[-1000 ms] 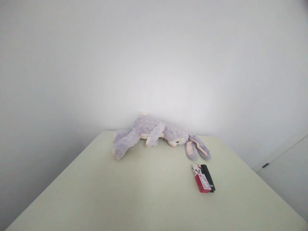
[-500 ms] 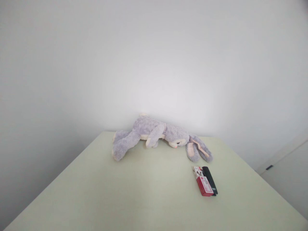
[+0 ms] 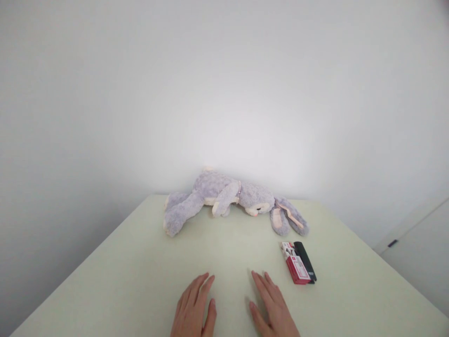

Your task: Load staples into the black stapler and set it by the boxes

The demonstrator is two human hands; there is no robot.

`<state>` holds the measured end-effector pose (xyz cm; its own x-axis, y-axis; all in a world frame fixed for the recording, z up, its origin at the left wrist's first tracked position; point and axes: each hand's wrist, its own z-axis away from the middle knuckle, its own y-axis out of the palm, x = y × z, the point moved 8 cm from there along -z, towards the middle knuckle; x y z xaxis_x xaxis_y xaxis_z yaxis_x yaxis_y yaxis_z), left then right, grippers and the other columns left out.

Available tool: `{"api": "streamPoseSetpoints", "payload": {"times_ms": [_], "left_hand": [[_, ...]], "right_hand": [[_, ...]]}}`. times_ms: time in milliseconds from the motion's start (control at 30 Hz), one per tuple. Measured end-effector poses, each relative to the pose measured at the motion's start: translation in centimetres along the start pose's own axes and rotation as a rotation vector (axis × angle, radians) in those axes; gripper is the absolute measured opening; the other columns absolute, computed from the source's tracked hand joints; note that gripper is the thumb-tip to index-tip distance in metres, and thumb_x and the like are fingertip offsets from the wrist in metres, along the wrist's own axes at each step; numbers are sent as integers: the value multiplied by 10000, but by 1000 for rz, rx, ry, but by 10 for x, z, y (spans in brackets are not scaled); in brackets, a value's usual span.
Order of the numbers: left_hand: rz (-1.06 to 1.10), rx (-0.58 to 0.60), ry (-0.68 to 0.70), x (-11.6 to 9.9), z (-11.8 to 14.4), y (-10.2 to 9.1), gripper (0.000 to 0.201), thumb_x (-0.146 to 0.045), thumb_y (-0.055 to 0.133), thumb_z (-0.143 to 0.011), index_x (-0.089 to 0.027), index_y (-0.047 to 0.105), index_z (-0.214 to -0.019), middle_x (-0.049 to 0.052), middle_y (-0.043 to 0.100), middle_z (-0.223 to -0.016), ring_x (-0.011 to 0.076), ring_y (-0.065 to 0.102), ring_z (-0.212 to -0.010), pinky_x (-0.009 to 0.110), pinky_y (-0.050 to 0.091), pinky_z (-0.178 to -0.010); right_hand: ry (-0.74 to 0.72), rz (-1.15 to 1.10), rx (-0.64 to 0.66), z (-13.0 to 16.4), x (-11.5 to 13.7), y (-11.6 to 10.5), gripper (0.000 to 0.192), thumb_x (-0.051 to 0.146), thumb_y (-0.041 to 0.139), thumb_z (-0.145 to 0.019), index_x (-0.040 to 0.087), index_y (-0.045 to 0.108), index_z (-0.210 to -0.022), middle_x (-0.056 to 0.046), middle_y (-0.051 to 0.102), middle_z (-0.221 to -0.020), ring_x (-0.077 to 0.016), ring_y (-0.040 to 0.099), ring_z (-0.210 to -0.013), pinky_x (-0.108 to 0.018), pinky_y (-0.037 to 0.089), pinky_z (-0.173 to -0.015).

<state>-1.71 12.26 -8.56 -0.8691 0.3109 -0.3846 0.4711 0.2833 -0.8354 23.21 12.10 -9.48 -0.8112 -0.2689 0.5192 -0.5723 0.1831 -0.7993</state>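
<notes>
Low in the view, my left hand (image 3: 194, 306) is open over the near part of the table, its fingers pointing forward and nothing in it. My right hand (image 3: 271, 306) is likewise open and bare, thumb apart from the fingers. Nearest to it, a little ahead and to the right, is a red and white small box (image 3: 296, 267). Against the box's right side lies a black stapler-like object (image 3: 305, 260). Whether my hands touch the tabletop I cannot tell.
A plush rabbit (image 3: 220, 192), greyish lilac, lies on its side along the table's back edge, ears to the right. The pale green table (image 3: 115, 262) meets a white wall (image 3: 224, 84). A white panel with a dark handle (image 3: 392, 243) stands at the right.
Both my hands have come into view from the bottom edge, open. The rabbit, the box and the black object lie where they were.
</notes>
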Motion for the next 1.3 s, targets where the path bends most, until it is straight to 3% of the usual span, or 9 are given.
{"api": "streamPoseSetpoints", "payload": {"times_ms": [67,133,267,900,1067,1167,1233,1300], "left_hand": [[-132,-24,70,3,-9,20,527,-360,478,-983,-279,485,-1504,56,552,-1522,256,525,-1394,453,491,-1124],[-220,-3,93,8,-10,39,574,-395,465,-993,-286,396,-1553,49,437,-1603,279,446,-1459,494,454,-1149],[-261,73,99,17,-2,59,618,-457,452,-1005,-346,273,-1586,12,312,-1653,292,376,-1500,523,401,-1175],[-244,90,98,18,-3,56,614,-465,442,-1010,-355,260,-1586,7,301,-1651,283,369,-1503,532,414,-1172],[-253,81,93,19,-3,57,600,-465,439,-1003,-335,315,-1575,10,322,-1646,284,378,-1500,538,411,-1171],[-212,93,47,20,-3,56,579,-461,441,-999,-323,372,-1557,17,351,-1640,287,390,-1493,549,386,-1183],[-153,103,-24,14,-5,57,545,-443,443,-993,-313,449,-1523,32,408,-1619,296,432,-1463,550,394,-1169],[-29,158,-64,-7,-10,66,517,-422,455,-980,-301,523,-1478,51,508,-1559,297,500,-1399,514,441,-1124]], "right_hand": [[-12,141,62,-8,-7,19,592,422,507,-966,336,422,-1545,-24,468,-1567,-364,410,-1463,-642,405,-1151],[-15,224,86,-11,-12,31,607,404,477,-986,369,330,-1574,8,355,-1613,-357,347,-1492,-659,378,-1162],[-39,275,80,-7,-14,37,639,420,476,-998,411,227,-1587,31,306,-1620,-350,348,-1487,-641,411,-1151],[-64,253,66,-7,-13,31,661,407,497,-995,432,195,-1583,17,315,-1612,-366,364,-1469,-678,430,-1121],[-58,202,62,-7,-14,32,653,407,513,-986,433,239,-1578,17,324,-1611,-374,358,-1472,-695,415,-1122],[-45,133,41,-7,-11,29,629,396,558,-962,423,349,-1554,5,385,-1596,-374,377,-1467,-687,397,-1138],[-45,34,25,-6,-10,18,531,378,544,-971,370,487,-1499,-26,476,-1556,-344,435,-1445,-621,429,-1143],[-22,-90,-45,-4,-16,-6,434,372,513,-988,307,609,-1406,-56,565,-1498,-296,492,-1418,-519,463,-1144]]}}
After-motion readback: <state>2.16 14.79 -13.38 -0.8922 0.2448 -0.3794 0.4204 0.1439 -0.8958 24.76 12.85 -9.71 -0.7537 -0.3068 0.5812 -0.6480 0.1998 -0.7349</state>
